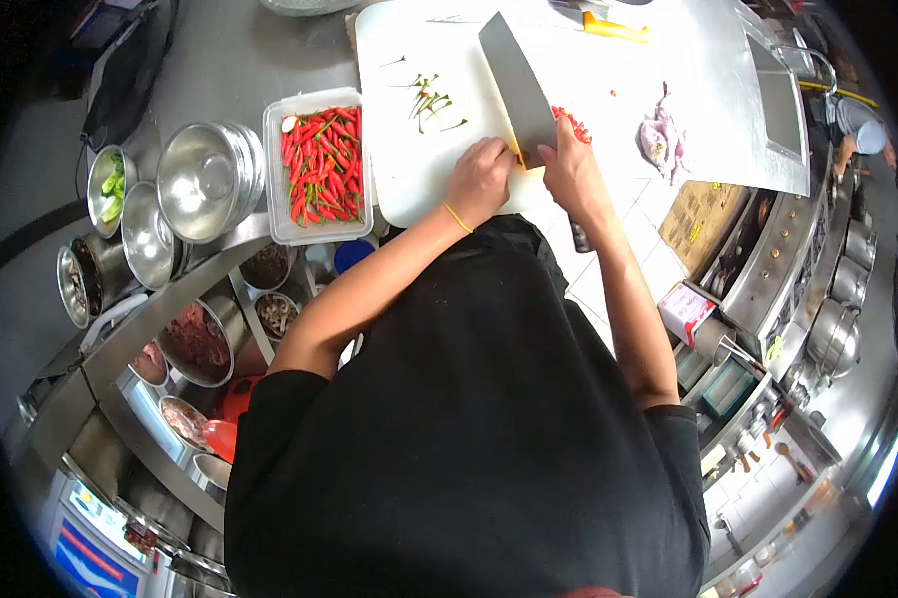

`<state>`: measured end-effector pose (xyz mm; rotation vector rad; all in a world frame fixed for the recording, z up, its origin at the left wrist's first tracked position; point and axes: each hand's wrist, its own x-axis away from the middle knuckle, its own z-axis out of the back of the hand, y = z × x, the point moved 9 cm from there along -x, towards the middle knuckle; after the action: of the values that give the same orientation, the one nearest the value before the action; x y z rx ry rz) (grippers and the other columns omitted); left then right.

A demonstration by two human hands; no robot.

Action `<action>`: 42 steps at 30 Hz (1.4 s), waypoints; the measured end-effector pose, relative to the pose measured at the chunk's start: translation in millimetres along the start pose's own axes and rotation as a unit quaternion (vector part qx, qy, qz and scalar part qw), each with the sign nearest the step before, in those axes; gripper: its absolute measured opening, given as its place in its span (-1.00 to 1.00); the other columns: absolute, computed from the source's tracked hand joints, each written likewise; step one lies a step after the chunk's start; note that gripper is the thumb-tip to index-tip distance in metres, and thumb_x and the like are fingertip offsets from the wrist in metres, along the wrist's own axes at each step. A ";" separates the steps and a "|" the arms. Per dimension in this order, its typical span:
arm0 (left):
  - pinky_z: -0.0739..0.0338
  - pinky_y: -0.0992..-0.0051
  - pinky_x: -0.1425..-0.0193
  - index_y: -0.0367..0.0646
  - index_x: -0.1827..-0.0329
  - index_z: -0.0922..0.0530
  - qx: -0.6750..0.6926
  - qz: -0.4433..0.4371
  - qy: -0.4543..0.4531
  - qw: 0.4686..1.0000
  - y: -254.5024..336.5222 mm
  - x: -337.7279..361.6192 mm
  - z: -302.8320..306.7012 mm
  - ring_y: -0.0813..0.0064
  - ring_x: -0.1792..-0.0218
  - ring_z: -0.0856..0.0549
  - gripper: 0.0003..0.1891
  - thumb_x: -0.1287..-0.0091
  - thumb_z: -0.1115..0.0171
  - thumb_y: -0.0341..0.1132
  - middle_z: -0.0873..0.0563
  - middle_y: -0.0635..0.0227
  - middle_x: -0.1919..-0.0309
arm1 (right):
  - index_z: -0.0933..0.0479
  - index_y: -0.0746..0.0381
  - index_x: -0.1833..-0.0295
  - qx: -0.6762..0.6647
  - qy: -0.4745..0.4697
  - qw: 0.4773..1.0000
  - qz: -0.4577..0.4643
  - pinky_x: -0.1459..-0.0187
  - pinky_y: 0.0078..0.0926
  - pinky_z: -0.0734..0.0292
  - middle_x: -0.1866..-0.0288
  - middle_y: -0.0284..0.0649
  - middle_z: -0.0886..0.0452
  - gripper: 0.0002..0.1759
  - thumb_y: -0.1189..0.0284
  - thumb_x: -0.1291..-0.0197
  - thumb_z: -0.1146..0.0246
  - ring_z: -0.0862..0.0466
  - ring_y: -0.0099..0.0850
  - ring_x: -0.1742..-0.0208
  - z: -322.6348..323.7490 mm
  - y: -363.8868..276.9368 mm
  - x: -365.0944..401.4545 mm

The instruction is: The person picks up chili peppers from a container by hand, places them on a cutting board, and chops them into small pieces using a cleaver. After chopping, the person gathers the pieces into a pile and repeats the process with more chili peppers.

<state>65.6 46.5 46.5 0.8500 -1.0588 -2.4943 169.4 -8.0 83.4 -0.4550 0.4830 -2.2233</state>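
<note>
My right hand (574,179) grips a cleaver (516,85), its broad blade pointing away from me over the right edge of a white cutting board (394,184). Close against the left side of the blade, my left hand (481,184) has its fingers curled down; what lies under them is hidden. Chopped red chili (578,128) shows just right of the blade. Several green chili stems (432,103) are scattered on the board. A clear plastic tub (270,179) full of whole red chilies (324,164) stands at the board's left.
A yellow-handled knife (616,29) lies at the far side. A pale piece of raw meat (660,142) is on the right. Metal bowls (198,179) stack up on the left. Below the counter sit bowls of meat (198,344). A stove (768,254) stands at right.
</note>
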 end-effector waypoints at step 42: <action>-0.35 0.33 0.16 -0.21 0.39 -0.58 -0.059 0.023 -0.014 0.998 4.5 -5.7 2.7 0.27 0.21 -0.55 -0.96 -0.10 -0.20 -0.49 -0.52 0.29 0.34 | -0.29 0.41 -0.06 0.049 -0.094 0.994 -0.009 0.22 0.07 -0.45 0.39 0.25 -0.59 -0.69 0.55 -0.24 -0.12 -0.60 0.21 0.24 17.4 -5.5 8.3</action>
<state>68.6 47.6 53.6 0.7506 -0.9181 -2.5088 168.9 -14.4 102.5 -0.6113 0.2695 -2.1829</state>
